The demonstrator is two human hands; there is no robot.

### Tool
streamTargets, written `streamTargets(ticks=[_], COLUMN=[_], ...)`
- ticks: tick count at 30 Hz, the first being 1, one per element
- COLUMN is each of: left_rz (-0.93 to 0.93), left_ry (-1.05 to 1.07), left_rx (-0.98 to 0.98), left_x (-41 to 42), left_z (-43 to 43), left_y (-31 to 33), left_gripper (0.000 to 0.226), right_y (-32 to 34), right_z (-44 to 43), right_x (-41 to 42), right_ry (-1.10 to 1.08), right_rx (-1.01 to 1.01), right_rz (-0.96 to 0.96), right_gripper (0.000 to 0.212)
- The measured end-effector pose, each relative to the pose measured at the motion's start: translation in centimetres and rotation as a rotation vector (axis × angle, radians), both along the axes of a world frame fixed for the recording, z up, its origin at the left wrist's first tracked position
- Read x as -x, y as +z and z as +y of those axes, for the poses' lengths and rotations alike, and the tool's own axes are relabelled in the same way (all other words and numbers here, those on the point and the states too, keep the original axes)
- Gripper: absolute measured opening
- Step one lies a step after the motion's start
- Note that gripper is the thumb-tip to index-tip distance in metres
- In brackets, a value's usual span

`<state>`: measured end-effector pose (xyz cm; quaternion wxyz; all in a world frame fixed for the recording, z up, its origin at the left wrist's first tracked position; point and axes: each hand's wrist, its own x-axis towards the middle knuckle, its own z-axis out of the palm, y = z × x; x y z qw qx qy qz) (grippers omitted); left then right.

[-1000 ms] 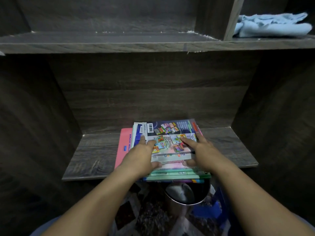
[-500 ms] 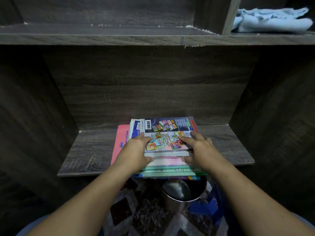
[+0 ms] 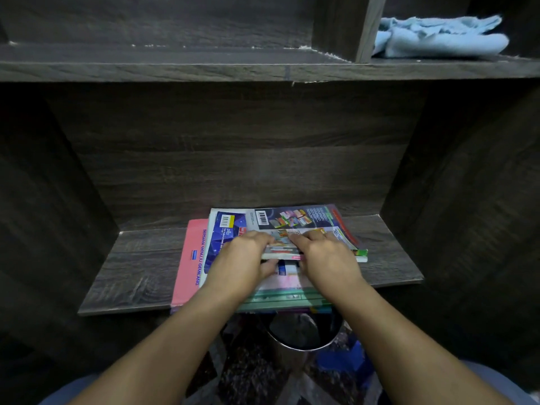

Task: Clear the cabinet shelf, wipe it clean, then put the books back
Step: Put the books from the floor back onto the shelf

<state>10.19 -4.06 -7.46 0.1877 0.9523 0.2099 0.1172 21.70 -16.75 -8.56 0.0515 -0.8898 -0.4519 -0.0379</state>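
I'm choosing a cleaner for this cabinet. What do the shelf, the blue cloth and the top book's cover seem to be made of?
Shelf: likely laminated board with matte printed woodgrain; the upper shelf's edge is chipped pale. Blue cloth: soft, fuzzy fabric, perhaps microfibre, crumpled. Top book: glossy printed paper cover catching light.

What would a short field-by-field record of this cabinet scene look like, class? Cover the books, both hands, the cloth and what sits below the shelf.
books: stack lying flat on the lower shelf, front edge slightly overhanging
bottom book: pink cover, sticking out to the left
top book: colourful cover with barcode
left hand: fingers on the top book's near edge
right hand: fingers on the same edge, close beside the left
cloth: light blue, crumpled in the upper right compartment
below shelf: round metal container on the floor
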Motion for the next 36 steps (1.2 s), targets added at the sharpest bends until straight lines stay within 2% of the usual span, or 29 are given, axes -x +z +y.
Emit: streamTargets(ticks=[5,12,22,24,26,30,36], left_rz=[-0.024,0.005,0.240,0.251,0.263,0.288,0.327], left_ry=[-0.006,-0.154,-0.120,-0.105,-0.085,-0.063,0.011], left_rx=[0.025,0.006,-0.044,-0.040,-0.031,-0.033,-0.031], left_x=[-1.3,-2.8,-2.0,-1.6,-1.2,-0.6,0.5], left_z=[-0.2,-1.5,-0.1,0.6,1.1,2.1,3.3], left_y=[-0.1,-1.4,-2.7,-2.8,-2.7,-2.5,-2.6], left_gripper=[0.068,0.050,0.063,0.063,0.064,0.065,0.069], right_y=[-0.2,-1.8,-4.8,-4.4,-3.8,-3.4,-3.2], right_z=[-1.6,-4.8,-7.1,-6.5,-5.8,-4.6,-3.7], right_x=[-1.8,-4.1,-7.0,-6.7,-5.8,-4.5,-4.4], right_ry=[-0.090,-0.297,-0.457,-0.439,-0.331,-0.058,-0.143], right_rx=[0.001,0.017,0.046,0.111,0.104,0.018,0.004], right_rz=[0.119,0.155,0.261,0.230,0.189,0.195,0.289], right_gripper=[0.061,0.055,0.064,0.071,0.076,0.062,0.049])
